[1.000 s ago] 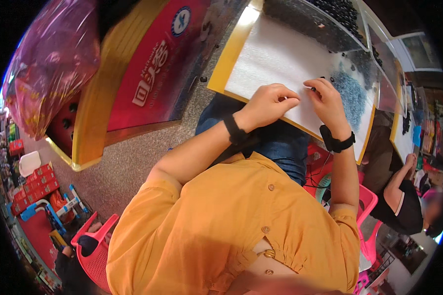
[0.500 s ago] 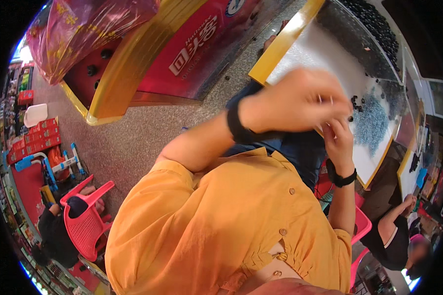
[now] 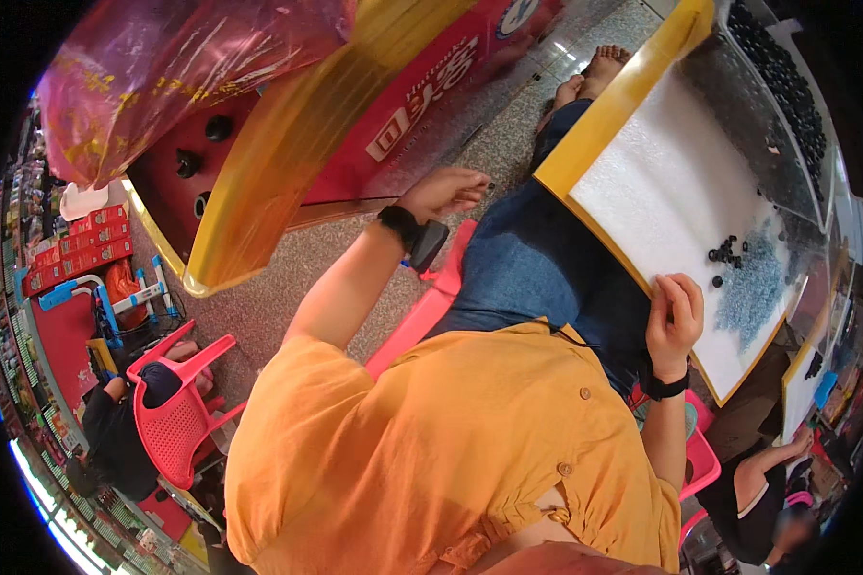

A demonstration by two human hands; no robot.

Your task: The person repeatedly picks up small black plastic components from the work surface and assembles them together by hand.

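A yellow-rimmed tray (image 3: pixel 585 144) with a white foam sheet lies across my lap. On it are several small black parts (image 3: pixel 724 254) beside a heap of blue-grey bits (image 3: pixel 753 287). My right hand (image 3: pixel 674 316) rests on the sheet's near side, just below the black parts, with its fingers curled together and nothing visible in them. My left hand (image 3: pixel 446 192), a black watch on its wrist, is stretched out to the left over the floor by the red and yellow box (image 3: pixel 355 125). Its fingertips are pinched on what looks like a tiny dark piece.
A pink plastic bag (image 3: pixel 163 77) lies on the box. A clear tray of black beads (image 3: pixel 786 86) sits beyond my tray. Someone's bare feet (image 3: pixel 594 72) show at the top. A pink chair (image 3: pixel 177 412) and a seated person (image 3: pixel 115 431) are at left, another person (image 3: pixel 758 489) at lower right.
Both hands were together over the tray's black parts. My left hand has since swung out to the left toward the box. My right hand stays on the tray.
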